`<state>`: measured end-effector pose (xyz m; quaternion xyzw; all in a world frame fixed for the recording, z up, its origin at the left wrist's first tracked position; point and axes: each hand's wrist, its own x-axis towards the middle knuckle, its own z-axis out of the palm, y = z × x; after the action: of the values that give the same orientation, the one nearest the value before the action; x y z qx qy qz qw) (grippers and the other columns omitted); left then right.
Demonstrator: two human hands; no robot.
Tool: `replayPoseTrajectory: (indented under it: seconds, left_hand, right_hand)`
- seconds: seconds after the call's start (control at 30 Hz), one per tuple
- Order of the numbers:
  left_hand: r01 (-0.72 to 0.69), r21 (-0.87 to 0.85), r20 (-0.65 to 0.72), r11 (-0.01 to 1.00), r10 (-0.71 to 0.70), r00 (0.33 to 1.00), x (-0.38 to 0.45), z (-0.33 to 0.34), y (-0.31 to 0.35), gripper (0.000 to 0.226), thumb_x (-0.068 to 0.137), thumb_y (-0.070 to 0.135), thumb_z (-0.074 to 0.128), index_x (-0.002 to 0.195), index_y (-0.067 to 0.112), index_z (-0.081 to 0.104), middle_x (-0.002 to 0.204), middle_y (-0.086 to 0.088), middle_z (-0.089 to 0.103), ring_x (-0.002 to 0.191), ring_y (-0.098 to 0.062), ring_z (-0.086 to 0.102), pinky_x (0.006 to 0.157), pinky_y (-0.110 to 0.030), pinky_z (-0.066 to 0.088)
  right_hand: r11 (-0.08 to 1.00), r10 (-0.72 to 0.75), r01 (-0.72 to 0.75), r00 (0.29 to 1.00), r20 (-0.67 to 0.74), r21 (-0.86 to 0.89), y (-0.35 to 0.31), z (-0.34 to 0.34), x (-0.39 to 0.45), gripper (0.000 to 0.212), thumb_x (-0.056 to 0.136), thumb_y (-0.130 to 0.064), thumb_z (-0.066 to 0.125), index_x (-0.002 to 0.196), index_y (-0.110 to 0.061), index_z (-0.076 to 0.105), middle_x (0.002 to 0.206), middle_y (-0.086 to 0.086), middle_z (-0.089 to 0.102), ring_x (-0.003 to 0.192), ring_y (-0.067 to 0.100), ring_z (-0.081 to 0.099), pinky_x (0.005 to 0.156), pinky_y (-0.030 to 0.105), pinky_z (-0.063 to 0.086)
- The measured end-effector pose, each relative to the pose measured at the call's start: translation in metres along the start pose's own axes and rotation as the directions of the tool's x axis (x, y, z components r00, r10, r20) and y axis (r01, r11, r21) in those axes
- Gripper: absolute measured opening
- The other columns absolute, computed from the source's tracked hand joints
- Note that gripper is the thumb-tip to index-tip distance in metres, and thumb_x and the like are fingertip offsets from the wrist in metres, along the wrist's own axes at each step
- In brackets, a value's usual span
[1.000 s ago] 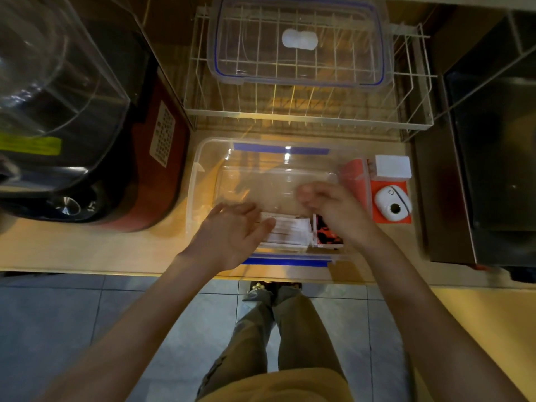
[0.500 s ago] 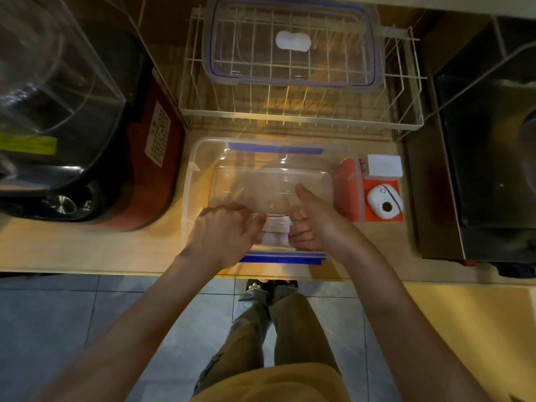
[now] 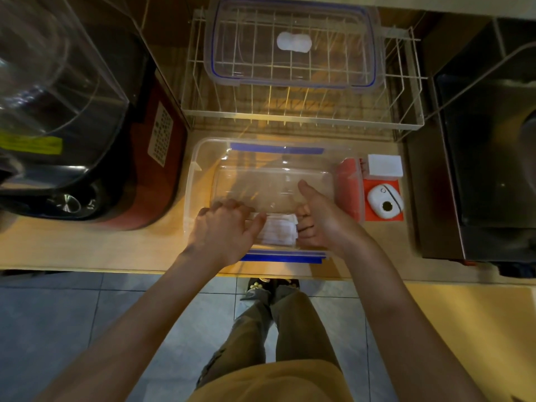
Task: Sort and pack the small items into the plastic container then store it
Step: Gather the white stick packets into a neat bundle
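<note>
A: Since half a second ago, barely any shift; both hands stay on the white packet (image 3: 278,233).
B: Grip?
A: Left hand (image 3: 223,230) fingers curled on its left edge, right hand (image 3: 322,219) curled on the right edge, thumb up. Packet sits inside the clear plastic container (image 3: 197,181), near wall.
B: Beyond?
A: Lid (image 3: 293,44) on the wire rack (image 3: 406,111) behind the container.

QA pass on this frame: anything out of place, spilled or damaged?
Nothing spilled or damaged. The container's lid lies on the wire rack, off the plastic container. Both hands, left hand and right hand, hold white packets inside it.
</note>
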<state>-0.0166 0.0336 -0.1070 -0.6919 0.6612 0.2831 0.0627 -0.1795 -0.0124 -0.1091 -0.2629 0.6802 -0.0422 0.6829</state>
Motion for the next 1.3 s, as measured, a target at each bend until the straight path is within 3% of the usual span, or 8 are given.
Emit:
replayPoseTrajectory:
  seconds: [0.1, 0.2, 0.67, 0.8, 1.0, 1.13, 1.23, 1.3]
  left_hand:
    - [-0.006, -0.017, -0.004, 1.000, 0.006, 1.000, -0.001, 0.000, -0.001, 0.048, 0.092, 0.049, 0.028, 0.115, 0.021, 0.060, 0.120, -0.008, 0.062, 0.109, -0.028, 0.055, 0.094, -0.043, 0.044]
    - [-0.017, -0.032, -0.006, 0.999, 0.017, 1.000, -0.001, 0.001, -0.001, 0.048, 0.092, 0.049, 0.028, 0.116, 0.021, 0.060, 0.121, -0.007, 0.062, 0.110, -0.027, 0.055, 0.094, -0.043, 0.044]
    - [-0.030, -0.050, -0.016, 0.998, 0.029, 0.999, -0.001, 0.000, -0.001, 0.045, 0.092, 0.047, 0.029, 0.114, 0.025, 0.061, 0.121, -0.005, 0.063, 0.106, -0.025, 0.057, 0.092, -0.040, 0.043]
    - [-0.015, -0.039, -0.007, 0.999, 0.014, 1.000, -0.001, 0.000, -0.001, 0.044, 0.092, 0.047, 0.030, 0.115, 0.025, 0.061, 0.122, -0.006, 0.061, 0.111, -0.027, 0.054, 0.094, -0.041, 0.040]
    - [0.027, -0.039, -0.024, 0.999, -0.028, 0.999, -0.002, -0.002, 0.002, 0.044, 0.092, 0.047, 0.031, 0.115, 0.023, 0.061, 0.122, -0.008, 0.060, 0.112, -0.028, 0.053, 0.093, -0.040, 0.041]
    - [0.032, -0.039, -0.038, 0.999, -0.034, 0.999, -0.005, -0.004, 0.004, 0.043, 0.093, 0.045, 0.032, 0.111, 0.021, 0.062, 0.118, -0.009, 0.061, 0.108, -0.028, 0.055, 0.087, -0.037, 0.044]
    - [0.021, -0.038, -0.031, 0.999, -0.022, 0.999, -0.004, -0.005, 0.003, 0.041, 0.093, 0.043, 0.033, 0.108, 0.018, 0.063, 0.114, -0.011, 0.062, 0.105, -0.029, 0.056, 0.084, -0.038, 0.046]
    - [0.005, -0.055, -0.006, 0.998, -0.005, 1.000, -0.004, -0.004, 0.003, 0.039, 0.094, 0.040, 0.034, 0.107, 0.017, 0.063, 0.114, -0.013, 0.061, 0.105, -0.029, 0.056, 0.085, -0.039, 0.047]
  right_hand:
    - [1.000, -0.026, 0.025, 0.999, -0.029, -0.008, 0.002, -0.005, 0.002, 0.077, 0.084, -0.068, 0.035, 0.133, -0.010, 0.045, 0.126, 0.018, 0.056, 0.110, 0.032, 0.057, 0.099, 0.040, 0.045]
    - [0.999, -0.029, 0.029, 0.999, -0.026, -0.013, 0.000, -0.002, 0.001, 0.075, 0.086, -0.066, 0.035, 0.141, -0.014, 0.037, 0.146, 0.014, 0.041, 0.130, 0.032, 0.044, 0.111, 0.044, 0.035]
    - [0.983, -0.152, 0.145, 0.987, -0.055, -0.114, 0.001, 0.016, 0.000, 0.068, 0.088, -0.062, 0.031, 0.142, -0.021, 0.035, 0.150, 0.008, 0.038, 0.135, 0.025, 0.039, 0.114, 0.046, 0.029]
    - [0.996, -0.084, 0.084, 0.996, -0.026, 0.017, -0.001, 0.008, -0.006, 0.067, 0.090, -0.060, 0.036, 0.141, -0.016, 0.037, 0.148, 0.010, 0.039, 0.131, 0.029, 0.041, 0.111, 0.040, 0.033]
    - [0.961, -0.090, 0.079, 0.995, -0.031, -0.264, -0.001, 0.010, -0.008, 0.075, 0.087, -0.066, 0.028, 0.142, -0.015, 0.034, 0.148, 0.015, 0.039, 0.134, 0.029, 0.039, 0.113, 0.045, 0.030]
    - [0.972, -0.076, 0.065, 0.996, -0.038, -0.227, -0.005, 0.010, -0.010, 0.075, 0.086, -0.066, 0.032, 0.141, -0.016, 0.037, 0.148, 0.013, 0.039, 0.134, 0.029, 0.040, 0.113, 0.045, 0.031]
    - [0.958, -0.092, 0.086, 0.996, -0.010, -0.272, -0.005, 0.001, -0.022, 0.068, 0.088, -0.062, 0.036, 0.135, -0.014, 0.045, 0.137, 0.013, 0.052, 0.122, 0.028, 0.052, 0.107, 0.044, 0.040]
    - [0.896, -0.200, 0.191, 0.980, 0.020, -0.402, -0.007, -0.006, -0.033, 0.054, 0.091, -0.053, 0.038, 0.116, -0.010, 0.059, 0.112, 0.013, 0.062, 0.103, 0.024, 0.059, 0.093, 0.037, 0.046]
